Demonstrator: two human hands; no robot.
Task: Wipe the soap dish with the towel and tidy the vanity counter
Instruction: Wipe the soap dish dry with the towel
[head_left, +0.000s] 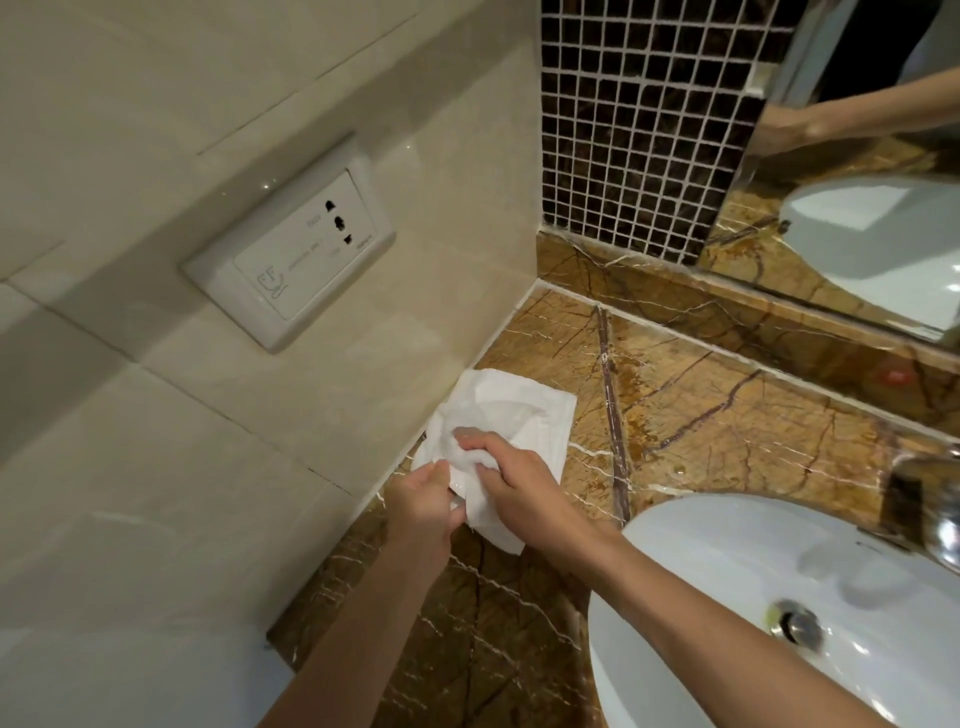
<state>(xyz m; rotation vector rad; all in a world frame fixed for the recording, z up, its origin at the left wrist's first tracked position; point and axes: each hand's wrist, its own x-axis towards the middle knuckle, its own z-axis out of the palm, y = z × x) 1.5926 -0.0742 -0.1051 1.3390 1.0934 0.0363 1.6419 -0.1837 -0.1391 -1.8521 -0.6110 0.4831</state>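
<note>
A white towel (524, 410) lies bunched on the brown marble counter (701, 415), tight against the left wall. My right hand (514, 478) presses down into the towel with its fingers curled in the cloth. My left hand (421, 504) grips a small glossy white rim, which looks like the soap dish (459, 487). The towel and both hands hide almost all of the dish.
A white basin (727, 545) with a metal drain (797, 623) fills the lower right, and a chrome tap (930, 499) stands at the right edge. A wall socket (291, 254) sits on the tiled wall at left. A mirror (857, 182) and dark mosaic tiles (634, 130) stand behind the counter.
</note>
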